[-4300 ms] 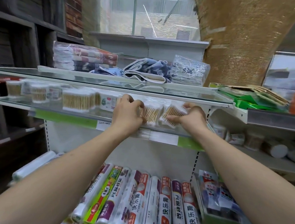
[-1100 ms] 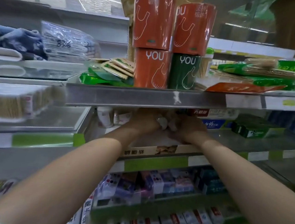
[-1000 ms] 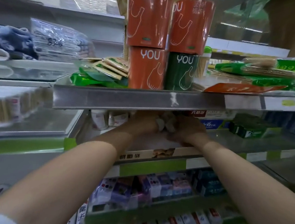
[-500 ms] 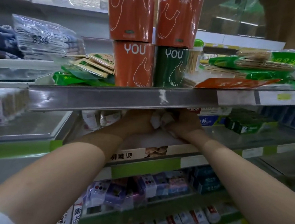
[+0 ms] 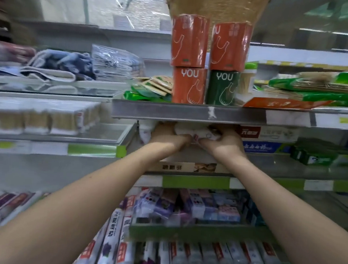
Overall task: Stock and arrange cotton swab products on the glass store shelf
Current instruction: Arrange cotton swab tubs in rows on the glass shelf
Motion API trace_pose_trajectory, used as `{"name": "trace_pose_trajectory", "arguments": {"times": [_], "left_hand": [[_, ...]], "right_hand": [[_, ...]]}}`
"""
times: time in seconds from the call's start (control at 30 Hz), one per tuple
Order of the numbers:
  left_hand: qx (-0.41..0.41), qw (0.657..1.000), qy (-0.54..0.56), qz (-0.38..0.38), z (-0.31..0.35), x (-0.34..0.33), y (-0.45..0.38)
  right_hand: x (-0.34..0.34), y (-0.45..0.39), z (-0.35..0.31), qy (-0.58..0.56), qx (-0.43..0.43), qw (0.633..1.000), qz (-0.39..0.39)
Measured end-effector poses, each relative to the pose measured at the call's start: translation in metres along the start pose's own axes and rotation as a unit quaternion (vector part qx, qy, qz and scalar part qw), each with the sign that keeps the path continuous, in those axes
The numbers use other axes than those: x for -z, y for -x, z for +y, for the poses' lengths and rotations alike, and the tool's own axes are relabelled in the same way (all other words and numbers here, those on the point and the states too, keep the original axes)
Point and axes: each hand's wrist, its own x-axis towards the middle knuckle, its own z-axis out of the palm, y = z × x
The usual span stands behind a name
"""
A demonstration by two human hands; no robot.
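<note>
Here, left hand (image 5: 166, 137) and right hand (image 5: 223, 143) gripping white swab pack (image 5: 196, 131), lengthwise left-right.

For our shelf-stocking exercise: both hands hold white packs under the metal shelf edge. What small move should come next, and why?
Probably draw the white packs out toward the shelf front: the left hand and right hand grip them, tucked under the metal shelf edge, where little shows.

"YOU" is printed in white on the orange roll (image 5: 188, 85) and on the green roll (image 5: 222, 88) just beside it, while far below them a film roll (image 5: 112, 229) reads "PE"; other lettering is too blurred.
</note>
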Motion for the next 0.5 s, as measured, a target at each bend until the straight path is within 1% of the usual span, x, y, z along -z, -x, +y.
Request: {"name": "trace_pose_trajectory", "arguments": {"times": [0.03,0.1,0.17,0.23,0.37,0.43,0.5], "left_hand": [[0.018,1.0,0.004,0.004,0.002,0.005,0.006],[0.042,0.999,0.004,-0.014,0.001,0.016,0.018],[0.034,0.999,0.025,0.016,-0.003,0.026,0.033],[0.022,0.998,0.042,0.047,-0.006,0.037,0.045],[0.028,0.998,0.036,0.042,-0.01,0.063,0.065],[0.027,0.998,0.036,0.045,-0.015,0.08,0.073],[0.028,0.997,0.049,0.05,-0.023,0.098,0.083]], "right_hand": [[-0.004,0.004,-0.004,-0.003,0.007,1.0,-0.005],[-0.011,0.013,-0.012,-0.009,0.01,1.0,-0.008],[-0.018,0.021,-0.015,-0.02,0.019,1.0,-0.002],[-0.022,0.031,-0.021,0.004,0.032,0.999,0.004],[-0.027,0.055,-0.043,0.041,0.029,0.998,0.023],[-0.033,0.068,-0.054,0.053,0.041,0.997,0.029],[-0.041,0.08,-0.064,0.053,0.053,0.997,0.02]]}}
